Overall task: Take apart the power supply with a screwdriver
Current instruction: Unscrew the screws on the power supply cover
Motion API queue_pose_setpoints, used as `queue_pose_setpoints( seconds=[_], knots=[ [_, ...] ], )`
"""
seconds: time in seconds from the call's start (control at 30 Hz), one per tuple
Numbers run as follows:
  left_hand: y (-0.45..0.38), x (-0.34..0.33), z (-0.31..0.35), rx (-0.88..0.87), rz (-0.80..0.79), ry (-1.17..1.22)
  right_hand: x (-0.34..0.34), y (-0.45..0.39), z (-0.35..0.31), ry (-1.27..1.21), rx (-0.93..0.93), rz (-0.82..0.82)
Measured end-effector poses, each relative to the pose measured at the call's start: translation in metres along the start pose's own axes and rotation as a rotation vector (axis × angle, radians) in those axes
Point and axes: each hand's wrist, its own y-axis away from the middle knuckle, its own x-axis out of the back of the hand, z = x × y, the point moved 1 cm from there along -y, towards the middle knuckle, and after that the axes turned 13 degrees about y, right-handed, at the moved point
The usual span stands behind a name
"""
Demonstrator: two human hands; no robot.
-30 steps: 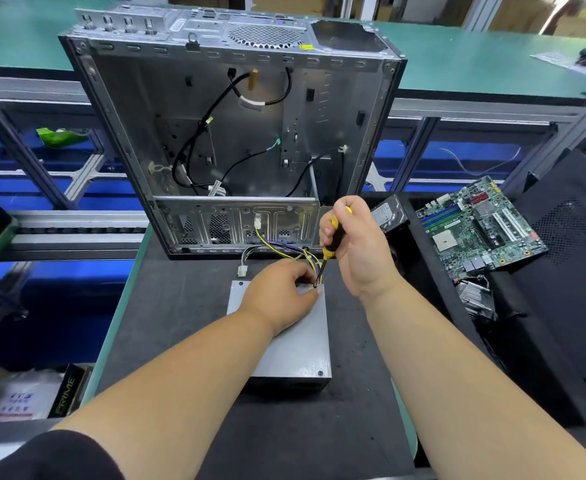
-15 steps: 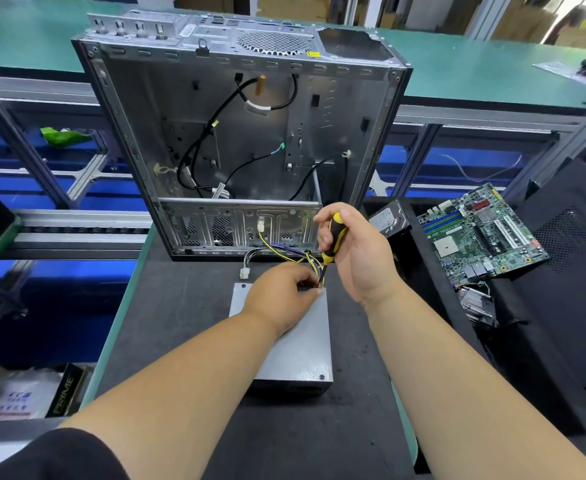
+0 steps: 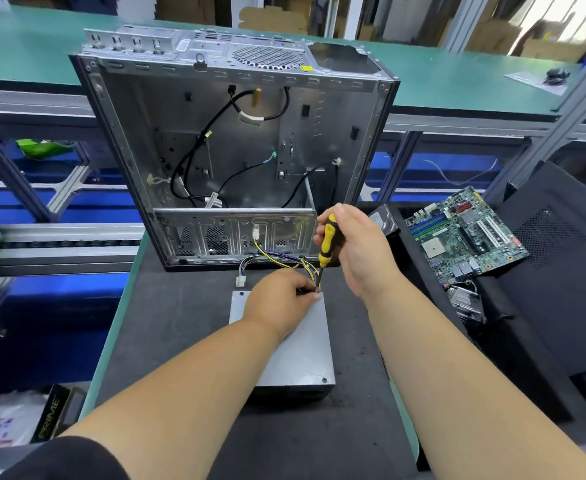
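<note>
A grey metal power supply (image 3: 298, 351) lies flat on the dark mat in front of me. Its bundle of coloured wires (image 3: 277, 259) runs from its far right corner toward the case. My right hand (image 3: 357, 251) grips a yellow and black screwdriver (image 3: 326, 242) held nearly upright, with its tip down at that far right corner. My left hand (image 3: 277, 299) rests on the far end of the power supply, fingertips curled beside the screwdriver tip and the wires. The screw itself is hidden by my fingers.
An open, gutted computer case (image 3: 236, 147) stands upright just behind the power supply. A green motherboard (image 3: 464, 233) and a hard drive (image 3: 383, 221) lie to the right on black panels. A black side panel (image 3: 561, 271) leans at the far right. A conveyor (image 3: 66, 237) runs at left.
My right hand has shifted its hold upward on the screwdriver handle, showing more of the yellow grip. The left hand and the power supply have stayed in place.
</note>
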Motion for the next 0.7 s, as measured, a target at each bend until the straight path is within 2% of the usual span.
queue_pose_setpoints(
  seconds=[0.2, 0.4, 0.47, 0.7],
  knots=[
    [-0.002, 0.0, -0.004, 0.0, -0.023, -0.003, -0.015, 0.004, 0.004, -0.14, -0.011, 0.036],
    [-0.004, 0.0, -0.006, -0.01, -0.047, -0.013, -0.022, 0.006, 0.001, 0.075, 0.022, 0.09],
    [-0.005, 0.001, -0.006, -0.008, -0.043, -0.012, -0.021, 0.005, 0.0, 0.058, 0.022, 0.112],
    [-0.002, 0.001, -0.001, 0.045, -0.024, 0.008, -0.007, 0.004, -0.001, 0.012, 0.015, 0.039]
  ],
)
